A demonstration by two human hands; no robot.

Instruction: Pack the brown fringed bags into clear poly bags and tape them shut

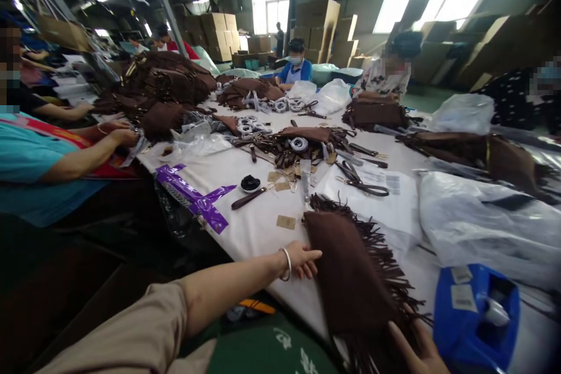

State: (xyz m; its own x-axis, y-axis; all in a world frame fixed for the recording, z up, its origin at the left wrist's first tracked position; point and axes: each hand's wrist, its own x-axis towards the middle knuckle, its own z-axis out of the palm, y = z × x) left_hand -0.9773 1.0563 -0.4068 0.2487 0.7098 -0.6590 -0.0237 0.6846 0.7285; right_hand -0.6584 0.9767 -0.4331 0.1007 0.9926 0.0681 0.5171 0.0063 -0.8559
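Observation:
A dark brown fringed bag [350, 269] lies on the white table [245, 234] in front of me, its fringe spreading to the right and bottom. My left hand [301, 259], with a bangle at the wrist, is at the bag's left edge, its index finger stretched onto the brown surface and the other fingers loosely bent. At the bag's lower right corner is my right hand [416, 346], thumb and fingers apart around the edge and fringe. A tan tag [286, 222] and a brown wrist strap [249, 197] lie beyond my left hand.
A blue plastic holder [475, 315] stands at right, beside clear plastic bags [486, 222]. Purple tape [195, 196] marks the left table edge. Straps and brown bags [166, 79] are heaped farther back. Several people sit around the table; one in turquoise [39, 152] works at left.

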